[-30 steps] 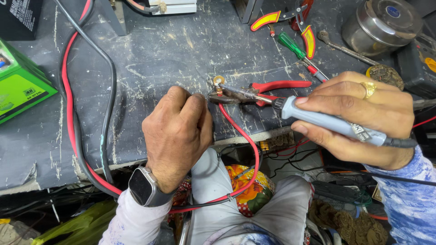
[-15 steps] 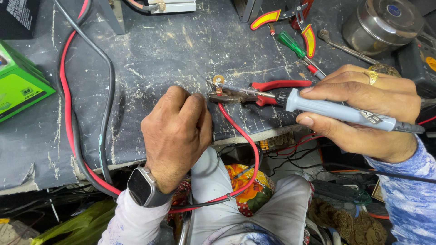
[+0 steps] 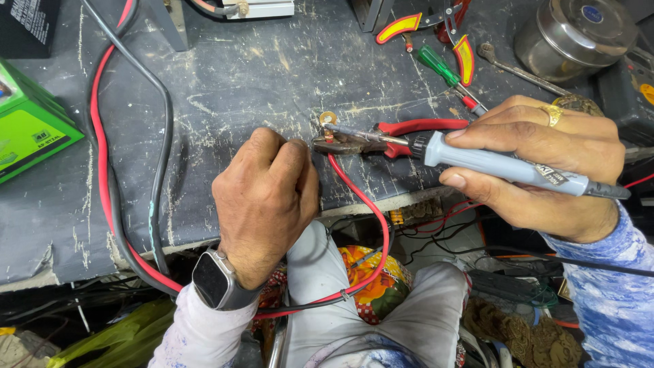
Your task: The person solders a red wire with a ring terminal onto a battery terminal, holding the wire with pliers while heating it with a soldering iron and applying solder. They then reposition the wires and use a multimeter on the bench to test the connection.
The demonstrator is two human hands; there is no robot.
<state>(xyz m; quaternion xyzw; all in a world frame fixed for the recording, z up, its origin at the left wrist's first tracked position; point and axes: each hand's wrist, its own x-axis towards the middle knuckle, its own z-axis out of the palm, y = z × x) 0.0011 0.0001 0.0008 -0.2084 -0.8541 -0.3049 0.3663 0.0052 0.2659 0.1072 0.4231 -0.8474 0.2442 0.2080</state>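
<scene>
Gripping the soldering iron (image 3: 504,165), the right hand (image 3: 545,170) sets its tip on a brass terminal (image 3: 328,118). The left hand (image 3: 262,197), clenched, pinches the red wire (image 3: 368,204) just beside; heat could burn those fingertips or the joint could shift.

Open desk (image 3: 259,75) surface occupies the upper centre of the frame. Obstructions: red and black cables (image 3: 129,136) run down the left; a green box (image 3: 27,129) sits at the left edge; pliers (image 3: 436,27), screwdriver (image 3: 443,71) and metal tin (image 3: 579,31) crowd the upper right.
</scene>
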